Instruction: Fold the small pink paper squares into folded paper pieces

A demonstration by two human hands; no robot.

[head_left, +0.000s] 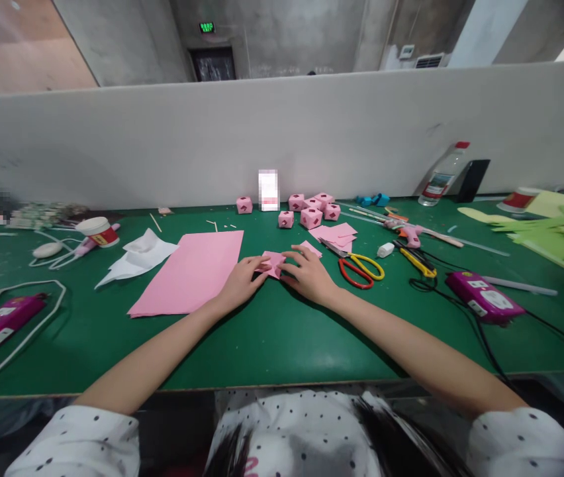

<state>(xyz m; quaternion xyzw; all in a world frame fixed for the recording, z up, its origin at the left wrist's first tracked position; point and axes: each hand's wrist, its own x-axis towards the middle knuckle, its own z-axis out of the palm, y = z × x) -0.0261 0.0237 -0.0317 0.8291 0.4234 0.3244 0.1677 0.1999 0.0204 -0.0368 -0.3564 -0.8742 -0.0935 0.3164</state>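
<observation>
A small piece of folded pink paper [274,264] lies on the green table between my two hands, with creased flaps facing up. My left hand [239,283] has its fingertips closed on the paper's left edge. From the other side, my right hand [308,275] presses its bent fingers and thumb against the right edge. Another pink slip [311,249] is partly behind my right fingers. To the left, next to my left hand, is a stack of large pink paper sheets [187,268]. Scissors [360,269] with red and yellow handles lie to the right, near cut pink pieces [336,234].
Several folded pink paper cubes [310,217] stand at the back. White tissue [139,257] and a paper cup [98,231] are left. A yellow cutter [417,262], a pink glue gun [411,234], cords, a purple power strip [483,297] and a water bottle [443,177] are right.
</observation>
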